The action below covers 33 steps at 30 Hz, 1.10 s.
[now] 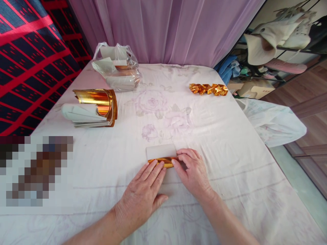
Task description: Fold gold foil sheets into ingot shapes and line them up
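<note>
Now pressing flat, both: left hand [144,190] and right hand [192,172] lying open on foil sheet [161,156] near table [230,143] front edge. Lying well apart: foil stack [95,107], bag [117,68], folded pieces [208,89].

Cloth bare mid-table; foil stack [94,108] left, folded foil pieces [208,89] far right.
</note>
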{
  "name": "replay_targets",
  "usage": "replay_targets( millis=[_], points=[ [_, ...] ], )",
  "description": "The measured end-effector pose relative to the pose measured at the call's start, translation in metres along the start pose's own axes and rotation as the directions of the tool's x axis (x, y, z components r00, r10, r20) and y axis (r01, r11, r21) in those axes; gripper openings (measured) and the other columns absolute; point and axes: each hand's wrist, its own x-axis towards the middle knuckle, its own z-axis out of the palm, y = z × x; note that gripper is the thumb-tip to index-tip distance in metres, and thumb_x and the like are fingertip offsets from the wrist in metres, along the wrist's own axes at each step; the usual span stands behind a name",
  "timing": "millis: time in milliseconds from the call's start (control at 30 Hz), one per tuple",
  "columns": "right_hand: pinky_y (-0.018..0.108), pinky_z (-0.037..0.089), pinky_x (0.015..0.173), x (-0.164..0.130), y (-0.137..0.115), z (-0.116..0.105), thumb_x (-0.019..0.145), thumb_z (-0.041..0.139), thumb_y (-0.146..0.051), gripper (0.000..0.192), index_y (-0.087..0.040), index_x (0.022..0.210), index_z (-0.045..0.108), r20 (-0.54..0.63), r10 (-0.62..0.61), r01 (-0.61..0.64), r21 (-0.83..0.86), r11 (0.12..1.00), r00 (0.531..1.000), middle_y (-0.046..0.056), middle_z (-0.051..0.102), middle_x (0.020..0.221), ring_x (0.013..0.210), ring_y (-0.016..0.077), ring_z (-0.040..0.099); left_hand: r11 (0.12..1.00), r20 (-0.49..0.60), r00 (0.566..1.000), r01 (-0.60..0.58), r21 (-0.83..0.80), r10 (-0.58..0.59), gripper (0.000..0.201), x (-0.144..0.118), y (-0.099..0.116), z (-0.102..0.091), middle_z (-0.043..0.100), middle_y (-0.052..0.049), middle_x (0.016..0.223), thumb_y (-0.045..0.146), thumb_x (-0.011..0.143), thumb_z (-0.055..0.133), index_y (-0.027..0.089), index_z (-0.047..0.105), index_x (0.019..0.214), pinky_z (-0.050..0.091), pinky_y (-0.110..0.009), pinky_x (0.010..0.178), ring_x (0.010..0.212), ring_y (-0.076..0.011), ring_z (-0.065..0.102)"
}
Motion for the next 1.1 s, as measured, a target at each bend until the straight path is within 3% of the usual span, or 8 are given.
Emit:
replay_targets(
  millis=[867,1100],
  points=[
    [0.040,0.046,0.084,-0.0008,0.0019,0.0038,0.089,0.061,-0.027,0.014,-0.023,0.077,0.058,-0.033,0.014,-0.015,-0.048,0.999,0.999,0.006,0.067,0.100,0.092,0.0227,0.059,0.999,0.000,1.000,0.001,-0.035,-0.001,0.060,0.0005,-0.0005,-0.0005,0.054,-0.011,0.146,0.052,0.098,0.043,0.010,0.050,0.141,0.033,-0.039,0.117,0.139,-0.0254,0.044],
    [0.040,0.046,0.085,-0.0008,0.0010,0.0035,0.088,0.062,-0.026,0.009,-0.023,0.080,0.059,-0.022,0.031,-0.032,-0.051,0.998,0.999,0.006,0.068,0.100,0.094,0.0233,0.059,0.997,-0.010,0.997,0.082,-0.013,-0.082,0.058,-0.0011,0.0019,-0.0026,0.058,-0.014,0.140,0.051,0.097,0.046,0.011,0.053,0.138,0.039,-0.044,0.113,0.131,-0.0286,0.051]
  ],
)
